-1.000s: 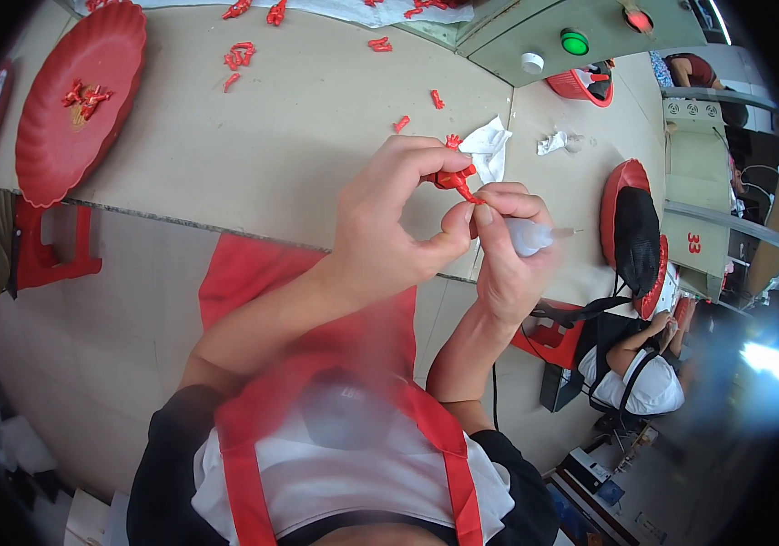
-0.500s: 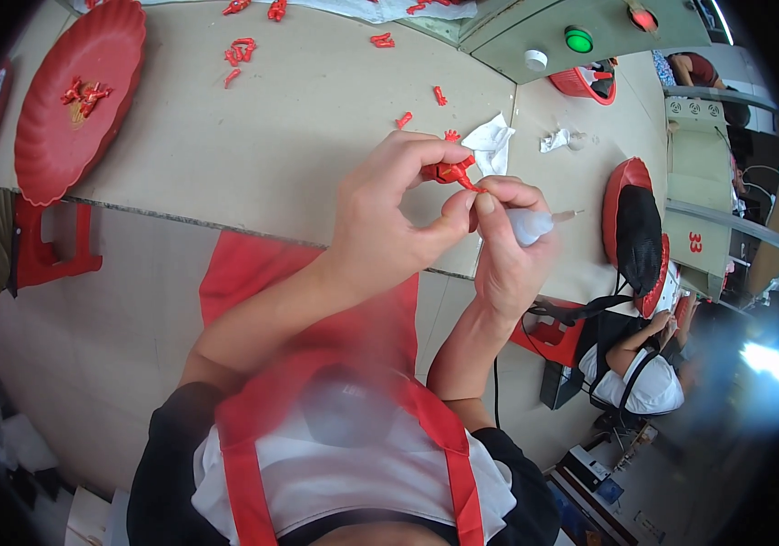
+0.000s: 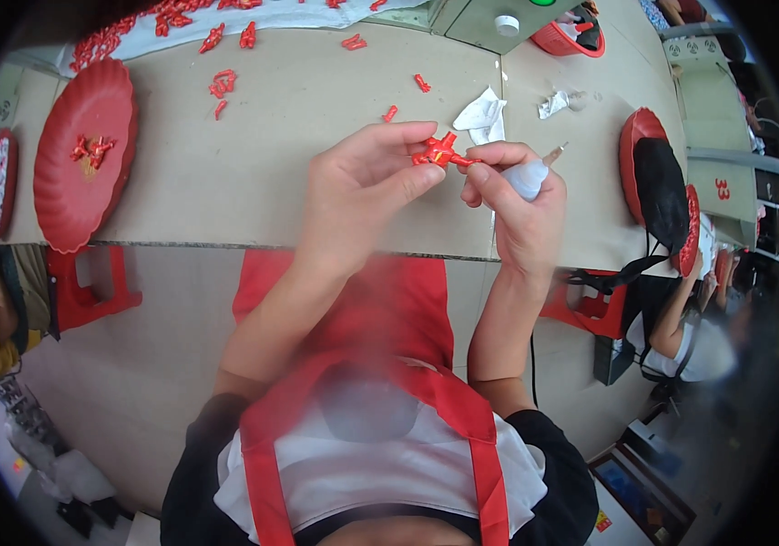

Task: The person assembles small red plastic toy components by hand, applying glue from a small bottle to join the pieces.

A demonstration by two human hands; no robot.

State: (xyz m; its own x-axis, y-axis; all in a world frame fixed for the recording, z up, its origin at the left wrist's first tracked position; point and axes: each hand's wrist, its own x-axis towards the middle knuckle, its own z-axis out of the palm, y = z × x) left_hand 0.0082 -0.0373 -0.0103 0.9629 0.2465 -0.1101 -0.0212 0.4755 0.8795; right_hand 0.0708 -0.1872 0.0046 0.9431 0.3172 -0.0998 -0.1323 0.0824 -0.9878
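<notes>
Between thumb and fingers my left hand (image 3: 346,187) grips a small glossy red toy figure (image 3: 437,151) with a touch of yellow. My right hand (image 3: 528,218) pinches the thin red limb that sticks out on the figure's right side. Whether that limb is fixed to the body or separate, I cannot tell. Tucked in the same right hand is a pale translucent squeeze bottle (image 3: 525,180) with a needle tip, pointing up and away to the right. Just beyond the hands lie a crumpled white tissue (image 3: 476,113) and a small red piece (image 3: 390,114).
A scalloped red tray (image 3: 84,214) with several red figures stands at the left. More red parts (image 3: 102,41) cover a white cloth at the back left. At right are a red basket (image 3: 571,40), a black bag (image 3: 662,191) on a red tray, and a person (image 3: 681,337).
The view has shifted, showing more of the cloth at the back. Both hands hold the figure and bottle still; the figure has turned, its limb now pointing right rather than downward.
</notes>
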